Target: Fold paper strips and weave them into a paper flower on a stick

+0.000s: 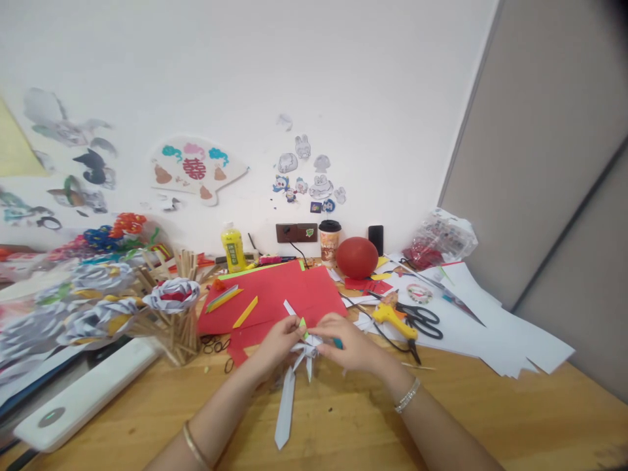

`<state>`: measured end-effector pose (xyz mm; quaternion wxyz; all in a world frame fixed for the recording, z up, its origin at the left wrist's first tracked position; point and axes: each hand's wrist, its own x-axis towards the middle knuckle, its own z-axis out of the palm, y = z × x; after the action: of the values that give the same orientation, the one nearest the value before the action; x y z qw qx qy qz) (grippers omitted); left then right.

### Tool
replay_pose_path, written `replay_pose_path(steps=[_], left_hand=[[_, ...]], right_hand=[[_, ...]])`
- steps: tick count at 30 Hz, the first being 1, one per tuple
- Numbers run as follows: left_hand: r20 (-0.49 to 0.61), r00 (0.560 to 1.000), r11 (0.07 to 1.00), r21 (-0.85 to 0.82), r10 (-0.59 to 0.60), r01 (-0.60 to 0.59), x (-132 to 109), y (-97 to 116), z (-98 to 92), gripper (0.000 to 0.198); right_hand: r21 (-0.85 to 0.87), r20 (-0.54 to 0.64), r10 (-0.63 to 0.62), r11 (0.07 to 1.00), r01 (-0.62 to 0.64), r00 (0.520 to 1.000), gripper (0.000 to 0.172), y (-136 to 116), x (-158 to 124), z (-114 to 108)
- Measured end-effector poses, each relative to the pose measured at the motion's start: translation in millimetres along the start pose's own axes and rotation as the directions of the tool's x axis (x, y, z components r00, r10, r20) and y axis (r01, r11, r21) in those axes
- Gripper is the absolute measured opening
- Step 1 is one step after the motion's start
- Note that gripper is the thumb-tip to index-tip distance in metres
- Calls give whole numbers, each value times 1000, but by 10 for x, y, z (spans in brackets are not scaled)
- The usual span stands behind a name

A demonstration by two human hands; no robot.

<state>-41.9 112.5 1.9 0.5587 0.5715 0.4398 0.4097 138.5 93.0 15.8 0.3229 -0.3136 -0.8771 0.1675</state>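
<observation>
Over the near middle of the table, a white folded-paper piece with several pointed strips is between my two hands. My left hand pinches its upper left side, close to a small light-green tip. From the right, my right hand closes its fingers on the other side; the fingertips partly cover the paper. A long white paper strip with a pointed end reaches down toward the table's near side. Red paper sheets lie just behind the hands, with a yellow folded strip on them.
A yellow glue gun and black-handled scissors lie to the right, beside white sheets. A red balloon, a cup and a yellow bottle stand behind. Paper flowers and a white long device occupy the left.
</observation>
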Motion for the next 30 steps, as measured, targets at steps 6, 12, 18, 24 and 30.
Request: replay_pose_path(steps=[6, 12, 18, 24, 30], left_hand=[[-98, 995, 995, -100, 22, -31, -6, -15, 47, 30], [-60, 997, 995, -83, 49, -54, 10, 2, 10, 32], [-11, 999, 996, -80, 32, -32, 4, 65, -13, 33], [-20, 999, 998, -64, 25, -26, -41, 114, 15, 34], [64, 998, 978, -203, -30, 42, -90, 143, 37, 30]], right_hand=[[-91, 3, -37, 995, 37, 999, 31, -135, 0, -7], [-109, -39, 7, 994, -11, 999, 34, -185, 10, -61], [-56, -89, -21, 998, 16, 996, 25, -37, 24, -67], [-57, -78, -27, 998, 22, 997, 31, -54, 36, -11], [-70, -102, -47, 997, 40, 994, 35, -87, 34, -15]])
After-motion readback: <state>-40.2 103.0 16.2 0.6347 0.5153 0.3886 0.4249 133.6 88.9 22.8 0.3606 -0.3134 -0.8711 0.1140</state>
